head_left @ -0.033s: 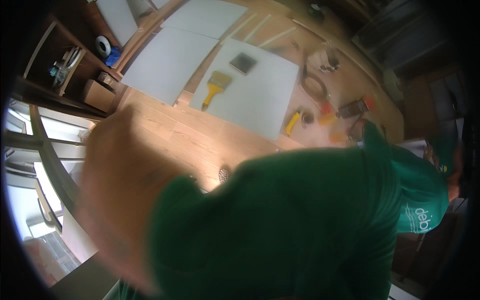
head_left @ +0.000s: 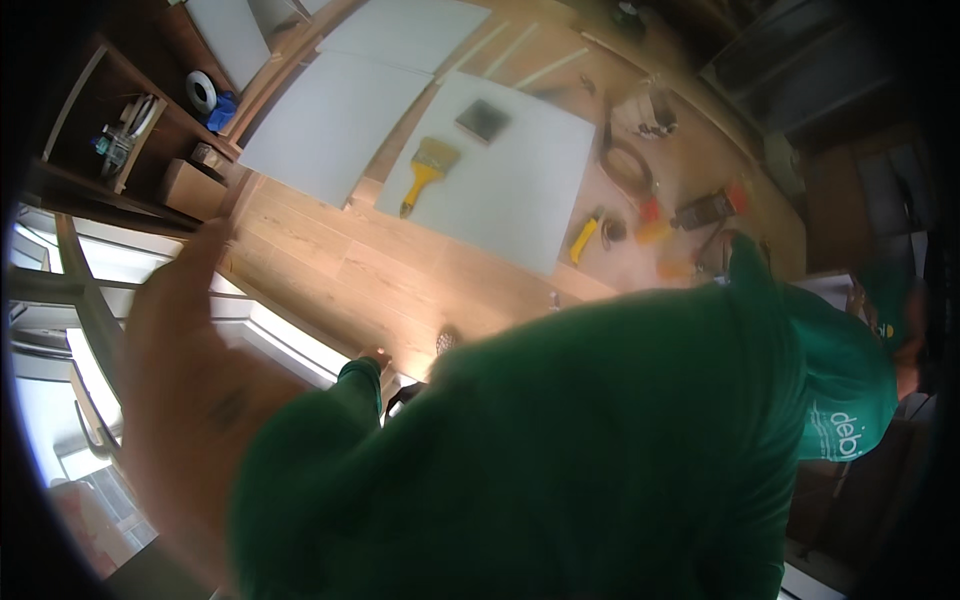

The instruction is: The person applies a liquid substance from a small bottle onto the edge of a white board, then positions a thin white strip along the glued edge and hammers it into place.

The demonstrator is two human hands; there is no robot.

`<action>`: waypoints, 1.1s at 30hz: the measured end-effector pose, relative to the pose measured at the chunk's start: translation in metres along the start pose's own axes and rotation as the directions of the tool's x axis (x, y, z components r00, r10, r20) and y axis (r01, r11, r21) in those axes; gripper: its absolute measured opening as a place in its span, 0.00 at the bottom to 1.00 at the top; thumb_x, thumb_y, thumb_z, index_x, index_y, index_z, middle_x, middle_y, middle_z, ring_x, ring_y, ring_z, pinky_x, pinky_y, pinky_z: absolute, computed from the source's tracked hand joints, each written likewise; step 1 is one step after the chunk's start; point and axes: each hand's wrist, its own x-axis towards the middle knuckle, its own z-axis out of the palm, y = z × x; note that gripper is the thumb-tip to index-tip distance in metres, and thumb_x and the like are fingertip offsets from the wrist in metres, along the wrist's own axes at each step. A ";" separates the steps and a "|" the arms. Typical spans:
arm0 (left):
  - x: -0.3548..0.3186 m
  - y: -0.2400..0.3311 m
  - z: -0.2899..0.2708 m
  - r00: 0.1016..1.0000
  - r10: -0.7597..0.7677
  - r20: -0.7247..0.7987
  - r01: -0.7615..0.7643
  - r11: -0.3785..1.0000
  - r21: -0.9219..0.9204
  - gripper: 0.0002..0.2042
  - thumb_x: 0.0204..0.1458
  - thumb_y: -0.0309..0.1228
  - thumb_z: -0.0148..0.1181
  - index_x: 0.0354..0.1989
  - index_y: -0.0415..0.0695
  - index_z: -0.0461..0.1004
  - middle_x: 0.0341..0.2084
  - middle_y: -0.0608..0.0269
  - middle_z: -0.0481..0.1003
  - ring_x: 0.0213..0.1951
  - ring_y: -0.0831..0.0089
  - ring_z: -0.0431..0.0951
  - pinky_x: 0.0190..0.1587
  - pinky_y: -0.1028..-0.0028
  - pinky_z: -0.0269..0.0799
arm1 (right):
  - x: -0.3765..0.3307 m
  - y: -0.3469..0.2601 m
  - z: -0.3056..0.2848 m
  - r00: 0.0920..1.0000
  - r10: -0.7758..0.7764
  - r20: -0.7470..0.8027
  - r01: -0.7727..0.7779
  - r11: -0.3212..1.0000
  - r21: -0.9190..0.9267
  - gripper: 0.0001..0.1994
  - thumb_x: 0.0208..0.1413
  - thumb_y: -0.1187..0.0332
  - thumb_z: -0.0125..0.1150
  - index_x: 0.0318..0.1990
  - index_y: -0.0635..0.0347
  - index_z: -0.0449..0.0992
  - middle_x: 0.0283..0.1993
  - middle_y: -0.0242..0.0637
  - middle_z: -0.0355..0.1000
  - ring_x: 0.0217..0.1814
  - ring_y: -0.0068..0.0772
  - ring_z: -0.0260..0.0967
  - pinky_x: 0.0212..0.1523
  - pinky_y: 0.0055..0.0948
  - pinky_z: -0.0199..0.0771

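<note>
Plainly, little has shifted against the earlier picture: the left hand [head_left: 185,390] stays raised close to the camera, large and blurred, and the tools lie where they lay. It looks spread flat with the fingers pointing up and away. Nothing shows in its grasp, though the blur hides the fingertips. The right hand does not show at all.

A broad mass of green cloth [head_left: 560,450] fills the lower middle and right. Beside it is a green peaked cap [head_left: 850,390], which seems to belong to another person bent in front. A small hand in a green sleeve [head_left: 375,357] shows far below, and whose it is I cannot tell.

Beyond them a yellow-handled flat paintbrush [head_left: 425,172] and a dark square sanding block [head_left: 482,120] rest on a large white rectangular panel [head_left: 520,190] laid on the pale wooden plank floor [head_left: 330,260]. Both are well apart from the raised hand. A yellow utility knife [head_left: 583,238] lies just off the panel's edge. With the hand unmoved and open, I judge that no tool is being worked right now.
</note>
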 end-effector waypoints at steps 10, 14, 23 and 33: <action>-0.030 0.018 -0.002 0.986 -0.136 -0.096 0.084 0.906 -0.415 0.27 0.57 0.51 0.55 0.57 0.42 0.74 0.56 0.51 0.75 0.57 0.57 0.75 0.58 0.63 0.70 | -0.035 0.022 -0.018 0.990 0.140 0.000 -0.139 0.984 0.116 0.09 0.56 0.65 0.59 0.34 0.62 0.75 0.35 0.46 0.71 0.34 0.44 0.71 0.36 0.40 0.71; -0.068 -0.001 -0.032 0.997 -0.069 -0.035 0.059 0.971 -0.232 0.24 0.54 0.45 0.61 0.56 0.46 0.74 0.49 0.51 0.78 0.53 0.58 0.78 0.52 0.61 0.73 | -0.113 0.066 0.031 0.734 0.608 0.302 -0.672 0.587 0.451 0.09 0.57 0.65 0.59 0.33 0.62 0.76 0.31 0.44 0.71 0.31 0.43 0.71 0.33 0.38 0.71; -0.102 0.017 -0.085 0.998 -0.023 0.064 -0.007 0.906 0.423 0.27 0.41 0.40 0.76 0.51 0.48 0.76 0.41 0.53 0.80 0.48 0.53 0.80 0.47 0.57 0.75 | -0.482 -0.051 0.279 -0.472 0.140 0.870 -0.848 -0.340 -0.405 0.20 0.62 0.54 0.56 0.35 0.66 0.78 0.31 0.45 0.77 0.30 0.42 0.75 0.31 0.37 0.76; -0.097 -0.057 -0.132 0.987 -0.143 -0.069 0.159 0.905 0.394 0.23 0.44 0.40 0.73 0.48 0.44 0.75 0.39 0.51 0.81 0.46 0.53 0.81 0.46 0.58 0.77 | -0.459 0.039 0.338 -0.545 0.152 0.825 -0.647 -0.701 -0.298 0.19 0.61 0.53 0.59 0.38 0.64 0.81 0.33 0.46 0.77 0.31 0.43 0.77 0.27 0.41 0.83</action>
